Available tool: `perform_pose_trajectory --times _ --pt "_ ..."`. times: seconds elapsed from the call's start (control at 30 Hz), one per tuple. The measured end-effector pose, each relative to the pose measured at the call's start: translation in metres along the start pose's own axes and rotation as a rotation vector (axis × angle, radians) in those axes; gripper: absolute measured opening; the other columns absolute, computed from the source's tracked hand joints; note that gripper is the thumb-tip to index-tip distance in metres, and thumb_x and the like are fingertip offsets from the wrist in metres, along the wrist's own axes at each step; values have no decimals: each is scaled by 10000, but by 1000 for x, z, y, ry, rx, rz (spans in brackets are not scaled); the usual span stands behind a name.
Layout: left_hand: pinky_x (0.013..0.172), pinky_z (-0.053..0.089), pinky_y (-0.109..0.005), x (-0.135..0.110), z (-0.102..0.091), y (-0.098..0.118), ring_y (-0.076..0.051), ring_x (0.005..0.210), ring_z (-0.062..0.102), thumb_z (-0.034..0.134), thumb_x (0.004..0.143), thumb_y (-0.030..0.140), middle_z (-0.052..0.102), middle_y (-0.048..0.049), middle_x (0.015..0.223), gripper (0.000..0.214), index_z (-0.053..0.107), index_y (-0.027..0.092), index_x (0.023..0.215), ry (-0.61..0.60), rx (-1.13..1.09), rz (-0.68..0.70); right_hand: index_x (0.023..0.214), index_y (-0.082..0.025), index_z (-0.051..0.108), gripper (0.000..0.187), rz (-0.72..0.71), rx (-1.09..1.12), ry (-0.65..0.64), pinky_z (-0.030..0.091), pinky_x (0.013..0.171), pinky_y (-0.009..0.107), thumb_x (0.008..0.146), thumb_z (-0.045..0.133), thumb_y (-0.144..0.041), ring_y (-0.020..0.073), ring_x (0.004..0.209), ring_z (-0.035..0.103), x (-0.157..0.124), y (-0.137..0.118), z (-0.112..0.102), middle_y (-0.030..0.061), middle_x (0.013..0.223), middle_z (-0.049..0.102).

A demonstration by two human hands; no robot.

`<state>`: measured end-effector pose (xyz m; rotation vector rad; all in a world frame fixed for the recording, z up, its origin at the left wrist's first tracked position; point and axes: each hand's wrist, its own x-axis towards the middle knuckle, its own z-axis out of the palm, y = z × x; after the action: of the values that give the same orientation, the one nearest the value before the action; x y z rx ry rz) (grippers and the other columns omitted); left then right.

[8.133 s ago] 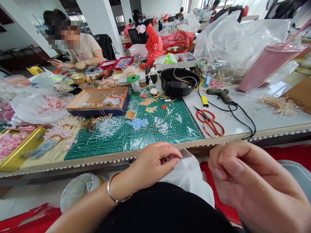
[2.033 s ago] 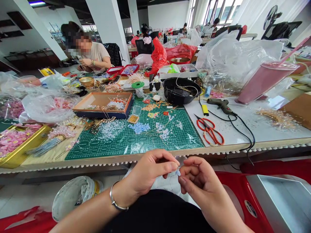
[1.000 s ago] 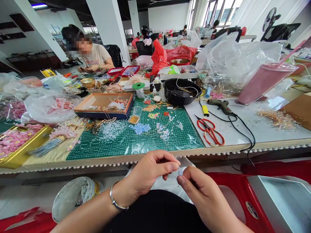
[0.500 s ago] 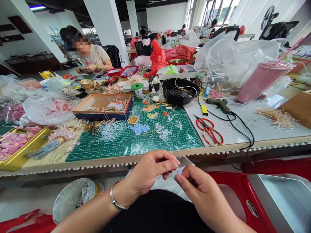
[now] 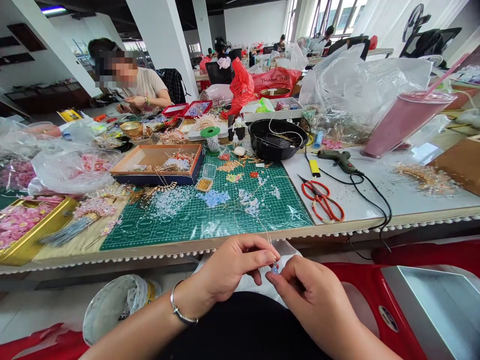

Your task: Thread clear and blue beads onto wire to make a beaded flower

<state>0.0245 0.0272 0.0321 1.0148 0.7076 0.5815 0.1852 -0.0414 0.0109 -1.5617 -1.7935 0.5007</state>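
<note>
Just in front of the table edge, my left hand point(image 5: 236, 267) pinches a thin wire point(image 5: 268, 235) between thumb and forefinger; it reaches up toward the mat. Below those fingertips hangs a small pale-blue bead piece point(image 5: 275, 269), perhaps a flower. My right hand point(image 5: 313, 287), thumb and forefinger closed, grips this piece from the right side. On the green cutting mat point(image 5: 187, 230) beyond lie blue petal-like beads point(image 5: 214, 198), pale clear beads point(image 5: 168, 201) and a little box of gold beads point(image 5: 204, 185).
Red-handled scissors point(image 5: 323, 200), a yellow lighter point(image 5: 314, 168) and a glue gun point(image 5: 337, 160) lie at right. A pink drink cup point(image 5: 407, 125) stands behind them. An orange-rimmed box point(image 5: 157, 165) and black bowl point(image 5: 277, 142) sit farther back. A co-worker point(image 5: 138, 90) sits across the table.
My right thumb has shifted slightly left, and the blue bead piece shows more clearly between my fingertips. The view has moved very slightly. Across the table, the co-worker's hands have risen a little.
</note>
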Motion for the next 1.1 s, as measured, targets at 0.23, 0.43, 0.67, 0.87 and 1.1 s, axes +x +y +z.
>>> perform_pose_trajectory --times 0.23,0.43,0.67,0.87,1.1 --pt "452 456 -155 0 0 0 -86 609 566 667 791 247 606 -20 732 112 695 139 794 19 -60 -13 616 -207 472 341 -20 -103 -13 278 448 243 850 569 -435 105 444 421 0 4 -1 -45 493 480" --pt "463 453 -155 -2 -1 -1 -106 609 622 653 797 241 625 -27 686 128 674 120 761 4 -61 -36 833 -216 594 155 83 127 -180 398 553 257 857 559 -365 143 612 524 17 0 -24 -5 698 586" --pt "454 459 -160 -4 2 -2 -118 581 650 693 761 260 636 -25 682 148 659 118 743 -25 -41 -82 778 -206 621 136 170 568 -402 422 685 279 867 539 -268 146 719 553 53 0 -33 -1 742 604" --pt "441 460 -166 -5 -1 -3 -134 570 667 695 751 266 651 -31 694 157 658 114 759 -20 -44 -137 685 -188 555 180 291 874 -468 367 583 242 828 607 -283 110 595 463 56 3 -21 -38 601 519" --pt "400 445 -165 -3 -2 -3 -133 514 656 704 723 260 653 -27 651 158 646 112 724 -18 -93 -193 732 -203 538 170 159 643 -309 333 576 254 872 550 -299 122 624 414 53 9 -25 -37 661 465"
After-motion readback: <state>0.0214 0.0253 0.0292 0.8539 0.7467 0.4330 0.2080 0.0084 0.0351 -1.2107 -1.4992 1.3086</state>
